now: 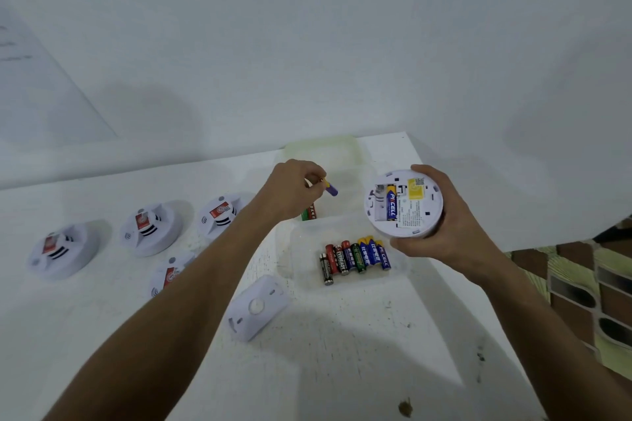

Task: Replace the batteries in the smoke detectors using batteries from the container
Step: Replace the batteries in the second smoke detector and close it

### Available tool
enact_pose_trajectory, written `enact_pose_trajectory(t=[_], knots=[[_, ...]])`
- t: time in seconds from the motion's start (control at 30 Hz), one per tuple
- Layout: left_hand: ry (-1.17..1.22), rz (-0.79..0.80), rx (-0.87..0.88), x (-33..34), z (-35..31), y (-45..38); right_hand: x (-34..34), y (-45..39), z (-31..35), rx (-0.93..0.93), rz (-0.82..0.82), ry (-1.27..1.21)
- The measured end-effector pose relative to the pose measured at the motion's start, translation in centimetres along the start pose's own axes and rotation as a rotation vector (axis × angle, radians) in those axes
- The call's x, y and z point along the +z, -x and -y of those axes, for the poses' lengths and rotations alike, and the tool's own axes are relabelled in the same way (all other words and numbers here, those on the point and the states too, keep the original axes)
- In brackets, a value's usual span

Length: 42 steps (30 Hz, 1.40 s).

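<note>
left hand (294, 191) pinches battery (331, 189)

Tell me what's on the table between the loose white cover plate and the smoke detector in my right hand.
In the head view, a row of batteries in the clear container lies between the cover plate and the held smoke detector.

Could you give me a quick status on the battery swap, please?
Left hand pinches purple battery. Right hand grips open smoke detector, one battery seated. Nothing in the way.
</note>
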<state>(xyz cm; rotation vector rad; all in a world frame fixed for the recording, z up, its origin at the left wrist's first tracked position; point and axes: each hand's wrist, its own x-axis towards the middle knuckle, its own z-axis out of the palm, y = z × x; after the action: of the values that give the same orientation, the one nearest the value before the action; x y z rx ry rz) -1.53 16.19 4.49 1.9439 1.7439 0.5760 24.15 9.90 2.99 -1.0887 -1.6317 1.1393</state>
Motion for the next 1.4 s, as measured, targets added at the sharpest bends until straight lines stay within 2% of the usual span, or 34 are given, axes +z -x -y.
enact_pose_trajectory(t=[0.23,0.43,0.67,0.93,1.07,1.17,1.27,1.4], knots=[[-0.163,0.13,0.038,0.1,0.6,-1.2,0.0,-0.2,-0.5,0.006,0.018,0.013],[-0.425,0.105,-0.031,1.0,1.1,-2.0,0.0,-0.3,-0.9,0.019,0.037,0.005],[-0.522,0.112,-0.057,1.6,0.9,-2.2,0.3,-0.4,-1.3,0.027,0.057,0.007],[-0.39,0.022,-0.123,0.8,0.8,-1.1,0.5,-0.3,-0.9,0.031,0.072,0.009],[-0.137,-0.051,-0.015,-0.7,-1.8,0.6,0.8,-0.3,-0.2,0.019,0.077,0.007],[0.12,0.057,0.139,-1.7,-4.5,2.8,1.2,-0.4,0.2,-0.001,0.092,-0.013],[0.158,0.169,0.186,-1.8,-5.7,4.0,1.6,-0.4,0.4,-0.022,0.109,-0.053],[0.203,0.157,0.171,-1.4,-5.7,4.7,1.9,-0.2,0.6,-0.026,0.122,-0.082]])
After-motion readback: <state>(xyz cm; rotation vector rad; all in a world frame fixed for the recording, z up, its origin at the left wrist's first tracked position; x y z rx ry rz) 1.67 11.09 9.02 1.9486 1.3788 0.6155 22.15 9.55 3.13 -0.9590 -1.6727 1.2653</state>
